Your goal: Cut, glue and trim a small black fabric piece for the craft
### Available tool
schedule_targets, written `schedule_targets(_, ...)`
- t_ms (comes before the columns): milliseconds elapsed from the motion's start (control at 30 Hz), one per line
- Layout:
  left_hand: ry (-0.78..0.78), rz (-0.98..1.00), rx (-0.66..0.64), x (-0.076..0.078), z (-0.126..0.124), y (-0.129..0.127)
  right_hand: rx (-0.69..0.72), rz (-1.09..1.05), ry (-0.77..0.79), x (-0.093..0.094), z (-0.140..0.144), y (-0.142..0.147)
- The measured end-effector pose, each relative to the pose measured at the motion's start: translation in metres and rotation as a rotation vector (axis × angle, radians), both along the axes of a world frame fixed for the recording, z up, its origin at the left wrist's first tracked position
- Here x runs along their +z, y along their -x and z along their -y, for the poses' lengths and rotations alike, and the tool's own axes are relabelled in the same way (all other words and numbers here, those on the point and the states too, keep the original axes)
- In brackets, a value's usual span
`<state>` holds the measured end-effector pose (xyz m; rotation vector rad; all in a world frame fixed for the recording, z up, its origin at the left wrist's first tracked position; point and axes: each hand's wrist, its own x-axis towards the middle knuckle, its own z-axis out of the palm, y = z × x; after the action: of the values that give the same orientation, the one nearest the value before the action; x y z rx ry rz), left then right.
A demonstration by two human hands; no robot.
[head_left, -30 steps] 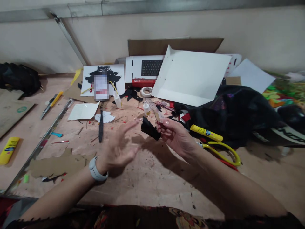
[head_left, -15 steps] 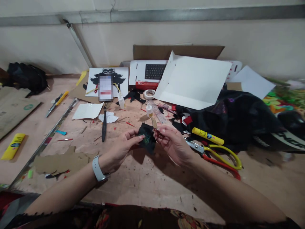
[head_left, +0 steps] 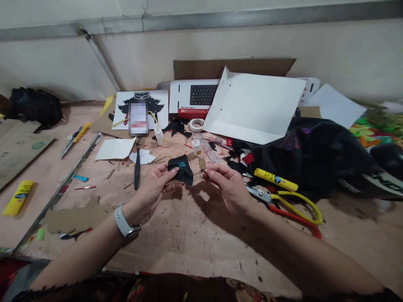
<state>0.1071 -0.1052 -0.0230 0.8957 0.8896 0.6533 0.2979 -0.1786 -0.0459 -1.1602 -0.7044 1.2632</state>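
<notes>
A small piece of black fabric (head_left: pixel 185 174) with a teal glittery patch is pinched between the thumb and fingers of my left hand (head_left: pixel 154 184), held above the table. In the fingertips of my right hand (head_left: pixel 225 182) is a small tan piece of cardboard (head_left: pixel 202 162), standing upright. A gap separates the two pieces. Behind the cardboard stands a small white glue bottle (head_left: pixel 197 147). Right of my right hand lie scissors (head_left: pixel 283 203) with yellow and red handles and a yellow glue tube (head_left: pixel 275 179).
At the back, a white sheet (head_left: pixel 255 105) leans on a keyboard box (head_left: pixel 195 96). Black fabric (head_left: pixel 308 147) is heaped on the right. A picture with a black cutout (head_left: pixel 159 100) stands behind a phone (head_left: pixel 138 119). Cutters (head_left: pixel 75 138) and cardboard scraps (head_left: pixel 78 216) lie left.
My left hand has drawn the black fabric left and up, away from the cardboard. The two pieces were close together before and are now apart.
</notes>
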Motion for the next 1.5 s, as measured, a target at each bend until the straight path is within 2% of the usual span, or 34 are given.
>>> schedule_targets(167, -0.021, -0.003, 0.082, 0.004, -0.007, 0.003, 0.042, 0.007, 0.086, 0.004, 0.000, -0.001)
schedule_targets(400, -0.134, -0.041, 0.060, 0.010, -0.007, 0.005, 0.196, 0.005, 0.253, 0.008, 0.007, 0.008)
schedule_targets(533, -0.168, -0.076, 0.095, 0.008, -0.011, 0.006, 0.157, 0.040, 0.199, 0.004, 0.008, 0.005)
schedule_targets(667, -0.118, -0.105, 0.096, 0.010, -0.015, 0.009, 0.095, 0.062, 0.112, 0.002, 0.008, 0.001)
schedule_targets(767, -0.066, -0.100, 0.014, 0.015, -0.011, 0.009, 0.057, 0.022, 0.100, 0.002, 0.007, 0.000)
schedule_targets(867, -0.050, -0.084, -0.118, 0.016, -0.004, 0.007, -0.059, 0.022, 0.063, 0.003, 0.006, -0.002)
schedule_targets(967, -0.007, -0.173, -0.330, 0.006, -0.002, 0.005, -0.164, 0.016, 0.028, 0.005, 0.003, -0.005)
schedule_targets(1033, -0.012, -0.317, -0.455, -0.004, -0.004, 0.004, -0.161, -0.010, 0.036, 0.007, 0.001, -0.006)
schedule_targets(1100, -0.171, -0.492, -0.520, -0.010, -0.007, 0.006, -0.123, -0.024, 0.054, 0.007, 0.001, -0.006)
schedule_targets(1167, -0.477, -0.688, -0.536, -0.008, -0.009, 0.010, -0.093, -0.031, 0.057, 0.007, 0.002, -0.005)
schedule_targets(1233, -0.791, -0.858, -0.520, -0.001, -0.010, 0.014, -0.072, -0.045, 0.052, 0.007, 0.003, -0.003)
schedule_targets(1300, -1.010, -0.929, -0.443, 0.008, -0.009, 0.017, -0.069, -0.071, 0.052, 0.009, 0.005, 0.000)
schedule_targets(1400, -1.151, -0.815, -0.293, 0.011, -0.008, 0.018, -0.050, -0.129, 0.095, 0.013, 0.007, 0.006)
schedule_targets(1500, -1.101, -0.752, -0.285, 0.001, -0.012, 0.016, -0.017, -0.123, 0.093, 0.016, 0.008, 0.011)
